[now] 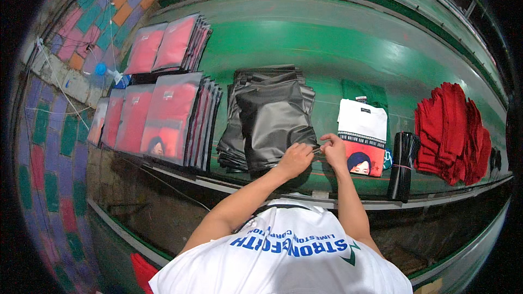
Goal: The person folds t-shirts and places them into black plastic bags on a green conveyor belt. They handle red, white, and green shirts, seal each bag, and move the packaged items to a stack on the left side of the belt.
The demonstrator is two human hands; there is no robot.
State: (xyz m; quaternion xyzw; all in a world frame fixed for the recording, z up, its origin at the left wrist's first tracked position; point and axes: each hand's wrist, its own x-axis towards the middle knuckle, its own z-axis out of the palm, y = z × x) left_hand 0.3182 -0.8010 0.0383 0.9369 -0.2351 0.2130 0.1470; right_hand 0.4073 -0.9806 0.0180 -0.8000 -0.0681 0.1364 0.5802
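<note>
A glossy black plastic bag lies slightly askew on top of a stack of similar black bags. My left hand grips the top bag's near right corner. Close beside it, my right hand pinches the edge of that corner; the fingertips of both hands almost meet there. Just right of my right hand lies a folded white T-shirt with a red printed panel showing part of a face. A green folded garment sticks out from beneath it.
Clear-fronted bags of red folded garments lie in overlapping rows at left. A banded black plastic roll or bundle and a heap of red garments are at right. The green table's near edge runs before my body.
</note>
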